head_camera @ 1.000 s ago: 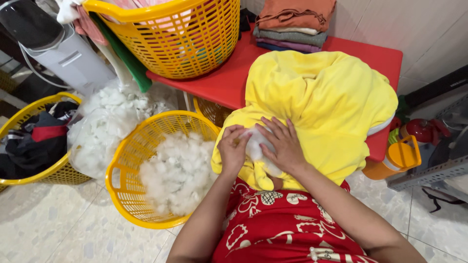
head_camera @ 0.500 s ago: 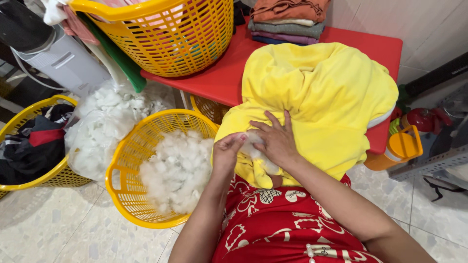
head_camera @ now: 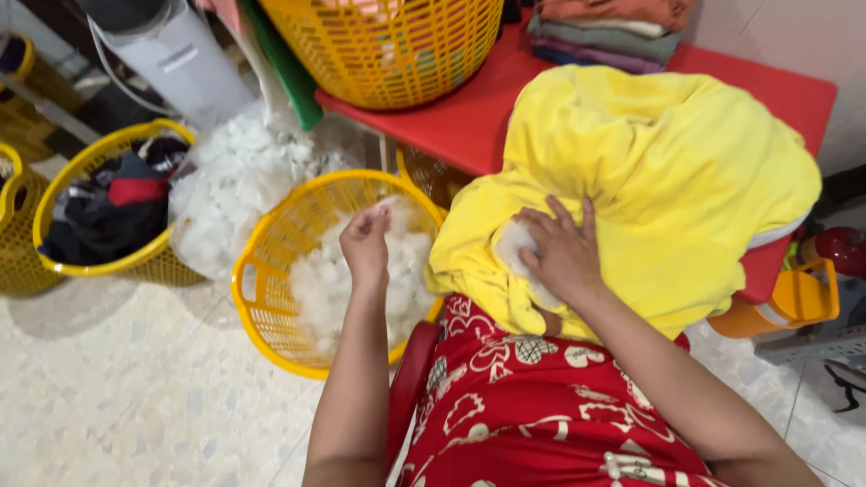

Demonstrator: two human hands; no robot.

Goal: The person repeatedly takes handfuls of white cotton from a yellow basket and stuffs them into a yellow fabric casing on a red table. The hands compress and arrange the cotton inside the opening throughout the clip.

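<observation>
- Right hand (head_camera: 561, 254) is flat and spread, fingers splayed, pressing a wad of white stuffing (head_camera: 516, 248) into the opening of the yellow fabric cover (head_camera: 649, 189). Not gripping anything, more like packing the wad in so it doesn't pop back out.
- Left hand (head_camera: 365, 243) is over the yellow basket (head_camera: 262, 271), fingers curled in loosely. Looks like it might have a pinch of fluff, but honestly I can't tell if it's holding any or just closing on it.
- That basket sits right by the person's knee, full of loose white fibre fill (head_camera: 361, 280), so it's an easy reach without leaning.
- The cover is draped over the edge of the red table (head_camera: 451, 117) and down onto the lap, which keeps the opening facing the person.
- More fill is heaped in a clear bag (head_camera: 234, 180) on the floor just behind the basket.
- Further out: another yellow basket of dark clothes (head_camera: 117, 203) to the left, a big yellow basket (head_camera: 397, 45) on the table, and folded cloths (head_camera: 604, 32) stacked at the back.
</observation>
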